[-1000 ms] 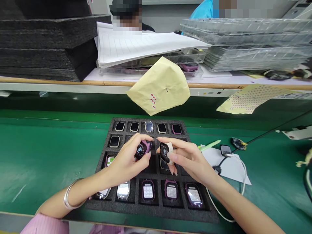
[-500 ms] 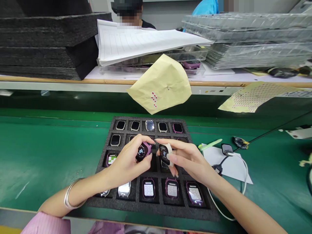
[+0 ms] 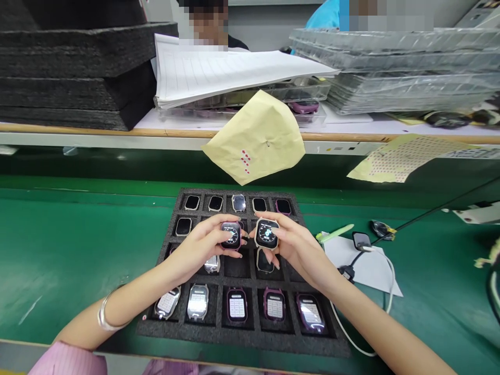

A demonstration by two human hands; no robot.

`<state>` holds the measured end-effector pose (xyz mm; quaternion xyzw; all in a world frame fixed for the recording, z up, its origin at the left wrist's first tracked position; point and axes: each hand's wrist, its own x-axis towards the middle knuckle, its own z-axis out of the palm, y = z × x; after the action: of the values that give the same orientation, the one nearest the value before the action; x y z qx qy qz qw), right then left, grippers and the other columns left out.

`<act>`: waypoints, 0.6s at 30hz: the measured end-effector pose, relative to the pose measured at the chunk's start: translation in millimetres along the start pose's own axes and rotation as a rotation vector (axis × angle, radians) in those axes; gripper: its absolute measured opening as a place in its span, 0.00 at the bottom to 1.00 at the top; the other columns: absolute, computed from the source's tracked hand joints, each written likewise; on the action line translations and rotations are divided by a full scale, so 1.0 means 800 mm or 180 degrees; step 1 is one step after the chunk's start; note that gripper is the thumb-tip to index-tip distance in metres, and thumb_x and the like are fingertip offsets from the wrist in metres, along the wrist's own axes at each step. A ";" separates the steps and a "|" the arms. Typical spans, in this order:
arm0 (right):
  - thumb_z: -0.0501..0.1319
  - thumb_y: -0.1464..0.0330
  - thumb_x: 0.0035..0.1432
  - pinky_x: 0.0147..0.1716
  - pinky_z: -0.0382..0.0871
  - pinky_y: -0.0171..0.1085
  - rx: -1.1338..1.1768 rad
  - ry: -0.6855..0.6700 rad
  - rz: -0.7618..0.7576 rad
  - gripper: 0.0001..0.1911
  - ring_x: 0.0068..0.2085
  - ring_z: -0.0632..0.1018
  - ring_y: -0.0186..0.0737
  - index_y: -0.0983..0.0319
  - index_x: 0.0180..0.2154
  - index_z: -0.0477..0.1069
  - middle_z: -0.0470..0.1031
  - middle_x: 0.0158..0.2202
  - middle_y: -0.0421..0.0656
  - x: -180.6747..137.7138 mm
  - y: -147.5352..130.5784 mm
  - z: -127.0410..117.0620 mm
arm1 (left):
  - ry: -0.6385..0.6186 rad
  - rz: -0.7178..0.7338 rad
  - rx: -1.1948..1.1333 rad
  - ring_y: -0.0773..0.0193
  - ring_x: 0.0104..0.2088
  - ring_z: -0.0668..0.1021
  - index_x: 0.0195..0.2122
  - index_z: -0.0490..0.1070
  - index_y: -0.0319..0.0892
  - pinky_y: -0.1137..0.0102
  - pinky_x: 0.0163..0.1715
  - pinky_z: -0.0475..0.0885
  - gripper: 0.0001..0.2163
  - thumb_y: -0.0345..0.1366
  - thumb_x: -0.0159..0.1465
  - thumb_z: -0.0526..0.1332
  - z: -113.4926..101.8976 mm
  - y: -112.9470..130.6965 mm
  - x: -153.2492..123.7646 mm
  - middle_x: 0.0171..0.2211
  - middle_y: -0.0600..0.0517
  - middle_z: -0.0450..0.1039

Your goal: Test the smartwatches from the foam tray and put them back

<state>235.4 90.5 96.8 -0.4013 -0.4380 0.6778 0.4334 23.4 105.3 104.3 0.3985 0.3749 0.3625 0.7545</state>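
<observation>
Centre frame: left hand [image 3: 203,245] pinches a purple watch [image 3: 230,235], right hand [image 3: 291,245] a white watch [image 3: 267,234], partly hiding the foam tray [image 3: 242,341] on green belt [image 3: 78,245]; screen text illegible.

A single head-worn camera looks forward and down from close above the near edge of the green tabletop [image 3: 58,245], foam tray [image 3: 242,341] centred; the far shelf [image 3: 78,130] appears slightly distorted, probably by the wide lens.

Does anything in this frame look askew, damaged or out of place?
Only small things. A yellow sticker sheet droops over the shelf edge at right, and another yellow sheet hangs crumpled above the foam tray. No damage or spill shows.
</observation>
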 end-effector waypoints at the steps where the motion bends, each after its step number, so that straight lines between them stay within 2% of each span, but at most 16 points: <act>1: 0.60 0.65 0.62 0.20 0.65 0.32 -0.0075 0.0022 -0.0022 0.19 0.24 0.73 0.34 0.62 0.54 0.66 0.77 0.38 0.47 -0.001 0.001 -0.001 | 0.0004 0.0002 -0.0007 0.57 0.43 0.77 0.49 0.70 0.39 0.60 0.41 0.77 0.15 0.31 0.60 0.59 0.000 0.000 0.000 0.41 0.45 0.76; 7: 0.60 0.66 0.62 0.19 0.66 0.33 -0.0381 0.0081 -0.0197 0.23 0.22 0.75 0.35 0.62 0.58 0.66 0.79 0.35 0.45 -0.003 0.003 -0.005 | -0.0100 0.0178 0.0153 0.58 0.44 0.77 0.49 0.70 0.41 0.61 0.40 0.79 0.18 0.27 0.57 0.58 0.000 -0.004 0.000 0.42 0.47 0.75; 18: 0.64 0.64 0.60 0.18 0.66 0.33 -0.0611 0.0097 -0.0293 0.25 0.21 0.74 0.34 0.62 0.58 0.66 0.81 0.38 0.48 -0.006 0.001 -0.001 | -0.0281 0.0383 0.0581 0.56 0.47 0.76 0.50 0.69 0.42 0.61 0.40 0.80 0.18 0.27 0.58 0.57 0.001 -0.005 -0.002 0.44 0.47 0.74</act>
<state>237.6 85.7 96.7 -0.4307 -0.5122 0.6058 0.4303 24.1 101.9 101.7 0.5029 0.3482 0.3536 0.7077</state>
